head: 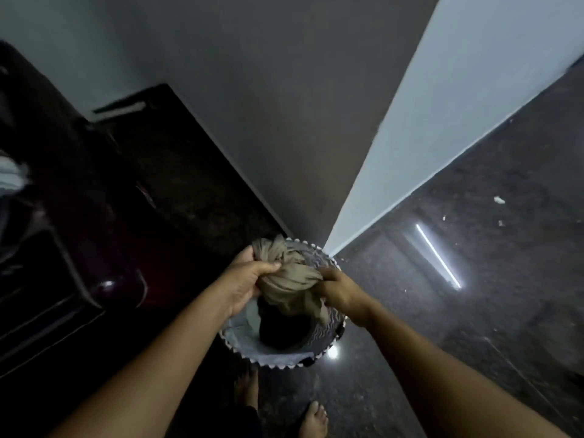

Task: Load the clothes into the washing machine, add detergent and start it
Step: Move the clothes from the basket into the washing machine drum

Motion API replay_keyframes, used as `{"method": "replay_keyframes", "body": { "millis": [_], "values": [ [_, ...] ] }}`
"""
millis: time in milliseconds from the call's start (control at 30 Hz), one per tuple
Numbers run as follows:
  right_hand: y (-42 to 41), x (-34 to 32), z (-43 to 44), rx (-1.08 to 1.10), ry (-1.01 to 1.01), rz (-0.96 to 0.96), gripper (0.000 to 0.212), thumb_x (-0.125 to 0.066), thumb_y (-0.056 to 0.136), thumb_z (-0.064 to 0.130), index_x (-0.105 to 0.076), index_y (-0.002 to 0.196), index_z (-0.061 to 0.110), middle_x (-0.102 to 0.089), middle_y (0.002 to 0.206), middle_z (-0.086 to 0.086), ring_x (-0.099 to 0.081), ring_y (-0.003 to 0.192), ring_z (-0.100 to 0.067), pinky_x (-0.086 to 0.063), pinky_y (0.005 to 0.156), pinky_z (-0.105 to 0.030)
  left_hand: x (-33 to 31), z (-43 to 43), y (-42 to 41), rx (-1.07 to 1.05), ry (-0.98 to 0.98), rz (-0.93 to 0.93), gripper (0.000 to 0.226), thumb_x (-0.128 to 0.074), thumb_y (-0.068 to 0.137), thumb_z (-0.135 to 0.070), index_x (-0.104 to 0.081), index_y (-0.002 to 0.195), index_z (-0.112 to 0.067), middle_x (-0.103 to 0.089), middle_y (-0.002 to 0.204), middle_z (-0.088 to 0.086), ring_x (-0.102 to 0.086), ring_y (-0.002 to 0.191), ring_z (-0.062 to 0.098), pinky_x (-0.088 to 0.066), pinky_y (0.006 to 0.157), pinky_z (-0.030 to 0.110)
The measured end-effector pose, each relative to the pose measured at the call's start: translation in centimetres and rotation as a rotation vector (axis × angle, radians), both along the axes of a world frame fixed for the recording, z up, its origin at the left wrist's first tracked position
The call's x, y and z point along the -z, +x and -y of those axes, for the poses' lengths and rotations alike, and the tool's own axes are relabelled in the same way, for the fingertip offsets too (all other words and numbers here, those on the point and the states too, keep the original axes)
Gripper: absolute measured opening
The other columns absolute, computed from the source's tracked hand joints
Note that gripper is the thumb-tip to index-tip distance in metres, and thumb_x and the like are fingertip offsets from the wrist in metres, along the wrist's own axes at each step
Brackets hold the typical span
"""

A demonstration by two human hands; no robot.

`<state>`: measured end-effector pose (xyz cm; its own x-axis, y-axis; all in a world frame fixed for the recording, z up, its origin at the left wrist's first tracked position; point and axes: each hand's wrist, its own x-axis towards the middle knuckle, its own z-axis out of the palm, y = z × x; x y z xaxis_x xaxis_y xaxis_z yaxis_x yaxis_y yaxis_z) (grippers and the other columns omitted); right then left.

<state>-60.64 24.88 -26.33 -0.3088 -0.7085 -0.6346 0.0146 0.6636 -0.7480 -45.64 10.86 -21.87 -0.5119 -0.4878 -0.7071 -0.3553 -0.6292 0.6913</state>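
Basket (pixel 271 363) stands on the dark polished floor (pixel 474 311), right at the foot of an outward wall corner (pixel 284 105). It is round, with a pale lining and a scalloped white rim.

Both hands are over the basket, clamped on one bunched beige cloth (pixel 289 276).
- Left hand (pixel 245 279): fingers curled round the left side of the bundle, thumb laid across its top.
- Right hand (pixel 339 289): fingers curled into the right side of the bundle, back of the hand towards the camera.
- The hands are apart, with the cloth between them. The cloth is twisted and wrinkled; its upper part is level with the far rim and its lower folds hang down inside the basket.

A dark garment (pixel 281 330) lies in the basket beneath the beige cloth. Whether the two touch cannot be told from this view.

Washing machine (pixel 94 232): dark maroon body on the left of the view, near the basket but not touching it. It is dim and blurred, and I cannot tell whether the lid is up or down. Something pale shows at the far left edge (pixel 9 175); I cannot identify it.

Bare feet are on the floor at the near side of the basket, the left foot (pixel 246 390) close to the rim and the right foot (pixel 314 418) a little further back.

Floor to the right carries a bright streak of reflected light (pixel 437 256) and a few small pale specks (pixel 499 200).
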Motion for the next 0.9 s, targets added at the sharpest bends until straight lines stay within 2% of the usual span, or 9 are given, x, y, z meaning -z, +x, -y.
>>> {"method": "replay_keyframes", "body": {
  "millis": [200,300,367,400,533,633,733,800,900],
  "values": [
    [0.3,-16.8,-1.3,0.250,-0.359,0.179,0.010,-0.058,0.095,0.007,-0.067,0.090,0.009,-0.068,0.078,-0.002,-0.063,0.074,-0.015,-0.051,0.069,-0.026,-13.1,-1.5,0.1,-0.033,-0.245,0.040,0.026,-0.068,0.094,-0.013,-0.066,0.119,-0.009,-0.073,0.105,0.009,-0.070,0.069,0.005,-0.052,0.051,0.014],
    [0.3,-23.6,-1.4,0.241,-0.473,0.210,0.019,-0.055,0.096,0.005,-0.059,0.080,0.014,-0.057,0.066,0.001,-0.051,0.064,-0.015,-0.042,0.062,-0.028,-18.3,-2.2,-0.1,0.041,-0.258,-0.036,0.026,-0.066,0.095,-0.024,-0.064,0.119,-0.013,-0.073,0.116,0.012,-0.071,0.080,0.008,-0.057,0.070,0.024],
    [0.3,-27.2,-1.6,0.261,-0.562,0.258,0.008,-0.056,0.094,0.009,-0.063,0.096,0.007,-0.062,0.079,-0.008,-0.055,0.072,-0.021,-0.044,0.063,-0.029,-21.6,-2.8,0.2,0.119,-0.181,-0.204,0.029,-0.068,0.093,-0.030,-0.062,0.121,-0.022,-0.073,0.119,0.007,-0.071,0.094,0.015,-0.057,0.085,0.039],
    [0.1,-28.6,-1.6,0.270,-0.596,0.264,0.019,-0.058,0.091,0.010,-0.065,0.108,0.003,-0.064,0.089,-0.014,-0.058,0.080,-0.025,-0.047,0.066,-0.030,-23.2,-3.0,0.3,0.158,-0.167,-0.287,0.036,-0.071,0.090,-0.031,-0.060,0.124,-0.024,-0.073,0.120,0.004,-0.071,0.101,0.017,-0.056,0.090,0.044],
    [-0.2,-33.4,-1.3,0.173,-0.716,0.200,0.018,-0.065,0.087,0.006,-0.063,0.105,0.007,-0.068,0.096,-0.015,-0.066,0.085,-0.024,-0.055,0.071,-0.030,-28.0,-2.8,0.4,0.277,-0.448,-0.302,0.049,-0.077,0.076,-0.012,-0.066,0.123,-0.014,-0.074,0.117,0.008,-0.068,0.112,0.026,-0.053,0.098,0.040],
    [-0.4,-34.7,-1.1,0.077,-0.749,0.010,0.059,-0.085,0.078,0.022,-0.056,0.129,0.020,-0.067,0.123,-0.004,-0.068,0.110,-0.019,-0.056,0.090,-0.036,-31.5,-1.2,1.1,0.124,-0.563,-0.326,0.032,-0.070,0.087,-0.001,-0.070,0.116,-0.014,-0.075,0.112,0.007,-0.069,0.109,0.024,-0.051,0.101,0.040],
    [0.8,-33.7,-0.6,-0.170,-0.599,-0.229,0.091,-0.093,0.068,0.035,-0.043,0.144,0.033,-0.061,0.136,0.010,-0.059,0.125,-0.008,-0.052,0.103,-0.035,-35.6,0.4,3.2,0.020,-0.529,-0.470,0.025,-0.067,0.092,-0.008,-0.069,0.116,-0.013,-0.074,0.108,0.005,-0.067,0.103,0.021,-0.052,0.094,0.036],
    [2.3,-32.7,0.7,-0.259,-0.447,-0.328,0.079,-0.089,0.073,0.037,-0.049,0.141,0.034,-0.065,0.131,0.012,-0.062,0.120,-0.007,-0.053,0.103,-0.040,-38.2,1.3,4.9,0.001,-0.539,-0.546,0.029,-0.067,0.092,-0.011,-0.067,0.121,-0.009,-0.073,0.109,0.008,-0.068,0.099,0.019,-0.054,0.091,0.032],
    [5.7,-34.0,4.5,-0.224,-0.392,-0.375,0.028,-0.070,0.091,0.023,-0.068,0.117,0.014,-0.075,0.110,-0.008,-0.073,0.099,-0.026,-0.059,0.088,-0.053,-41.5,3.2,8.8,-0.030,-0.615,-0.591,0.032,-0.073,0.084,-0.016,-0.069,0.115,-0.009,-0.074,0.106,0.007,-0.070,0.095,0.016,-0.054,0.092,0.030]
  ]
}}
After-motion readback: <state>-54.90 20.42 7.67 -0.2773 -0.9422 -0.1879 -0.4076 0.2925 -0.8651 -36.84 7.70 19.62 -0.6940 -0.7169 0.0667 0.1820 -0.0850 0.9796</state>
